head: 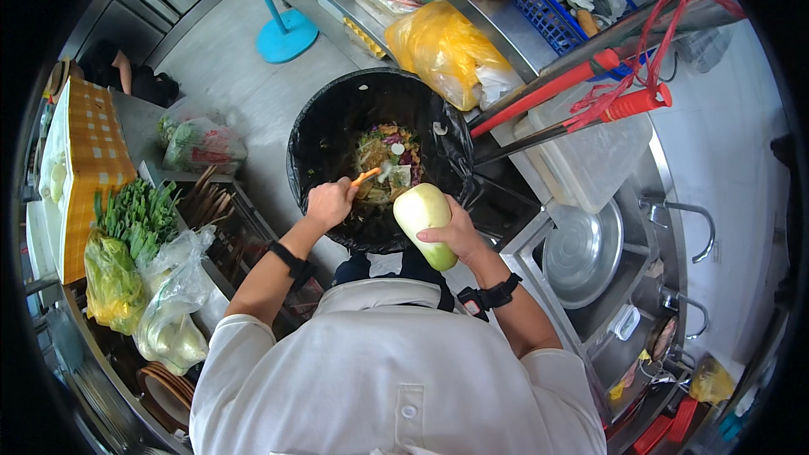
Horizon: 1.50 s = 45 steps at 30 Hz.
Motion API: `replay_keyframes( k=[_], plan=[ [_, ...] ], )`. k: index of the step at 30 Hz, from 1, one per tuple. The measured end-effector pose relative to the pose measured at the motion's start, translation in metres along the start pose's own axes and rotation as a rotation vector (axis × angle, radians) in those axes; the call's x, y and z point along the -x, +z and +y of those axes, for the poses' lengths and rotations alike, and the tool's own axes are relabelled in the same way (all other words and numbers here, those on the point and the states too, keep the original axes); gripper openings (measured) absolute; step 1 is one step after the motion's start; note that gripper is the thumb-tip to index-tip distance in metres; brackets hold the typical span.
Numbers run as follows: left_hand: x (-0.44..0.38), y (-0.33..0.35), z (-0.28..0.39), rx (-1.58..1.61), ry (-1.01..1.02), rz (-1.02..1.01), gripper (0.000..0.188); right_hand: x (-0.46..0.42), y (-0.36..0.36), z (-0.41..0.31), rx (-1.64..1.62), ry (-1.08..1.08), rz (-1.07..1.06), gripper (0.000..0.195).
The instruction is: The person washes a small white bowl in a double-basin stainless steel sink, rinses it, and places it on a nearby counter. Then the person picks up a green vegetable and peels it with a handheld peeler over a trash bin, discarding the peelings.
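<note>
My left hand [330,205] is closed around the orange handle of a peeler [368,175], whose head is blurred over the bin. In my right hand [456,234] lies a large pale green gourd or radish [422,218], its upper part whitish and its lower end greener. Both hands are above the near side of a round bin lined with a black plastic bag [322,101]. Food scraps [379,145] lie at the bottom of the bin. The peeler's head and the vegetable are close together; whether they touch I cannot tell.
Bagged vegetables [174,309] and leafy greens [142,215] are at the left. A yellow plastic bag [442,44] stands beyond the bin. Red-handled poles [550,91] slant in from the right, above sinks [591,328] holding a metal basin [581,253]. Another person [129,76] is at the far left.
</note>
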State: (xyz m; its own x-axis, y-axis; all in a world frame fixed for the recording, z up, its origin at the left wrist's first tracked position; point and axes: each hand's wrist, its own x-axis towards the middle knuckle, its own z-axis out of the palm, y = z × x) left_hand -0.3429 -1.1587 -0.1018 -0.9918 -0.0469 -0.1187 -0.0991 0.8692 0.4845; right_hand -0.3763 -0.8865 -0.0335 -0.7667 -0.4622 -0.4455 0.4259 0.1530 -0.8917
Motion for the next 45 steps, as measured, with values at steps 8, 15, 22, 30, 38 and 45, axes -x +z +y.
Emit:
replay_keyframes(
  k=[8,15,22,30,38,45],
  plan=[
    [0.022,-0.052,0.084,0.294,0.45,0.107,0.018,-0.014,-0.002,0.013,0.052,-0.098,0.051,0.088],
    [-0.007,-0.021,0.012,-0.051,-0.124,-0.037,0.025,-0.004,-0.004,-0.005,0.178,-0.118,0.015,0.089],
    [0.01,-0.056,0.05,0.35,0.0,0.189,0.023,-0.006,-0.006,-0.001,-0.751,0.062,-0.117,0.074],
    [0.032,-0.056,0.096,0.245,0.703,0.257,0.021,-0.025,0.011,-0.033,-0.952,0.148,-0.23,0.064],
    [-0.017,-0.032,0.04,0.014,0.027,0.255,0.022,-0.012,0.011,-0.013,-0.833,0.173,-0.111,0.056],
    [0.006,-0.052,0.069,0.193,0.077,0.241,0.023,-0.012,-0.002,-0.003,-0.732,0.171,-0.042,0.065]
  ],
)
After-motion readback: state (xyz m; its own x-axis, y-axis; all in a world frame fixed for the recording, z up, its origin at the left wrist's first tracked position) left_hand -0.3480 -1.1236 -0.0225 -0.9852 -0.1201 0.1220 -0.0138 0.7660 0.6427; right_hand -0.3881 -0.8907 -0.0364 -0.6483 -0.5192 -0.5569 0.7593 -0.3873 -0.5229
